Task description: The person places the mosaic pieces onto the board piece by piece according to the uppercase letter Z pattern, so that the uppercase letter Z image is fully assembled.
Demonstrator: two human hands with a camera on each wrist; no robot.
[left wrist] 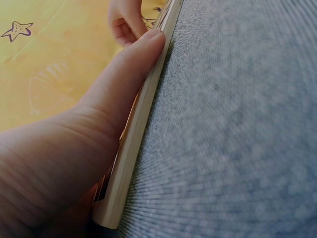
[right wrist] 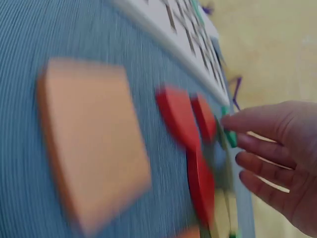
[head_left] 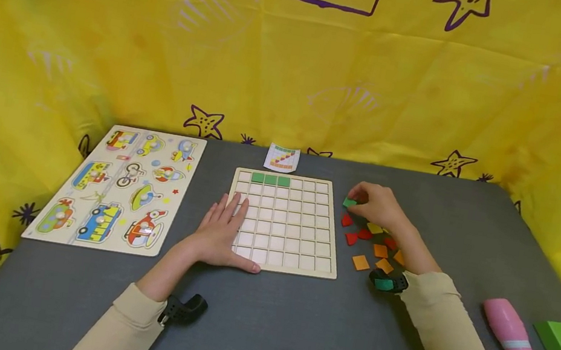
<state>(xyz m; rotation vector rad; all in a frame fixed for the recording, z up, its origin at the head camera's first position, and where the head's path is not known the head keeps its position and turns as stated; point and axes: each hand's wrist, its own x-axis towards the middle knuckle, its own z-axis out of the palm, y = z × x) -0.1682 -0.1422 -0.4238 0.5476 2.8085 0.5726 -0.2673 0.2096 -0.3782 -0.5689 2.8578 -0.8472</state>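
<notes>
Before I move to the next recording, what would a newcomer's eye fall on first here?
Probably the bright yellow cloth filling the background behind the grey table. Next, the grid board in the middle, three green squares in its far row, the left hand resting on its near left corner. Right of the board, the right hand pinches a green piece beside scattered red, yellow and orange pieces.

Green tile (head_left: 348, 203); red pieces (head_left: 351, 239); pale board (head_left: 279, 271); yellow starfish-print cloth (head_left: 301, 43).

Card (head_left: 282, 159) behind grid board (head_left: 287, 229); puzzle (head_left: 117, 195) left, loose tiles (head_left: 381, 251) right.
</notes>
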